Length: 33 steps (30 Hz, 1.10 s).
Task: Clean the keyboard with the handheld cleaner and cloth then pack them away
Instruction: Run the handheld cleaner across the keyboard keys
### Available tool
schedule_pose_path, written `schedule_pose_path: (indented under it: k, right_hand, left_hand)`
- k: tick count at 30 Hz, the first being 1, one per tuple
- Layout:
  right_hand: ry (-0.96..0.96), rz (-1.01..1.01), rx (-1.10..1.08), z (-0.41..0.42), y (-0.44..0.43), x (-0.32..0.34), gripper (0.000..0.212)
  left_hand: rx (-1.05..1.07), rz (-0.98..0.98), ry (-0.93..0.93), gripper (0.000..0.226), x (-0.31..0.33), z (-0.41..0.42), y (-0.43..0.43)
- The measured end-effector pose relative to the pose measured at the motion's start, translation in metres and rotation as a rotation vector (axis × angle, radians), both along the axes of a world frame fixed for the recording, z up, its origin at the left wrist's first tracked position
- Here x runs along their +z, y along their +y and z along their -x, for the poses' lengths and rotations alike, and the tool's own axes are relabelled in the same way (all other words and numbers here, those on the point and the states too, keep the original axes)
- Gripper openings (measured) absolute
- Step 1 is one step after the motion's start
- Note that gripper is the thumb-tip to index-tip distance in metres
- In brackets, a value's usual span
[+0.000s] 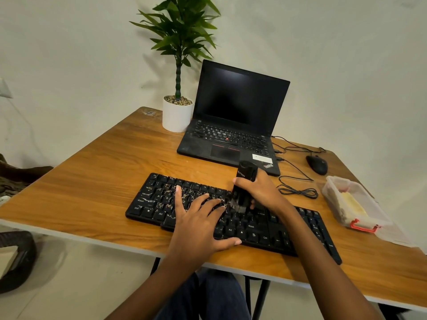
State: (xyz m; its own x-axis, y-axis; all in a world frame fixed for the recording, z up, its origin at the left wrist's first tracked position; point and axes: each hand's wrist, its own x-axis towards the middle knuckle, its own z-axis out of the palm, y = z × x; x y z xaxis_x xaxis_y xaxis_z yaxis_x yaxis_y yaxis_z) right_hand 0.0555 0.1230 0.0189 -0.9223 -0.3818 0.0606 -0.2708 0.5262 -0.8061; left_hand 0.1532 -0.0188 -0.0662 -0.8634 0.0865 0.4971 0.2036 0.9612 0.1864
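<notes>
A black keyboard (152, 199) lies across the front of the wooden table (97, 172), with pale crumbs scattered over its left keys. My left hand (196, 225) rests flat on the keys, fingers spread and straight. My right hand (261, 190) grips a black handheld cleaner (246, 173) upright, its blurred nozzle end down on the keys at the keyboard's middle. A clear plastic box (332, 190) with a red latch stands at the right and holds a yellow cloth (353, 204).
An open black laptop (233, 116) sits behind the keyboard, with a white potted plant (176, 114) to its left. A black mouse (317, 164) and coiled cables (298, 191) lie at the right. A dark chair (18, 259) stands at the lower left.
</notes>
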Motion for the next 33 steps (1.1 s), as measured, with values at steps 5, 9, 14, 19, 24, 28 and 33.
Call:
schedule_pose_path:
  k: [5,9,14,19,24,28,33]
  right_hand:
    - [0.004,0.02,0.072,0.0,-0.009,-0.003,0.025]
    - [0.048,-0.037,0.029,0.007,-0.005,0.001,0.02]
    - [-0.027,0.017,0.082,0.0,-0.004,-0.005,0.022]
    - [0.088,-0.026,0.01,0.002,-0.007,-0.002,0.021]
    - [-0.067,-0.014,0.097,0.002,-0.002,-0.001,0.026]
    - [0.094,-0.082,0.017,0.005,-0.01,0.0,0.024]
    - [0.001,-0.017,0.047,0.004,-0.002,-0.001,0.025]
  left_hand:
    - [0.003,0.0,-0.015,0.078,0.001,-0.001,0.0]
    - [0.008,-0.002,-0.025,0.077,0.002,-0.001,0.0]
    - [0.009,0.011,-0.034,0.077,0.001,-0.001,0.0]
    - [0.006,0.009,-0.038,0.077,0.002,-0.001,-0.001]
    - [0.01,0.022,-0.041,0.077,0.001,0.0,-0.001]
    - [0.012,0.041,-0.05,0.077,0.002,0.0,-0.001]
    - [-0.012,0.082,-0.097,0.076,-0.001,0.0,-0.007]
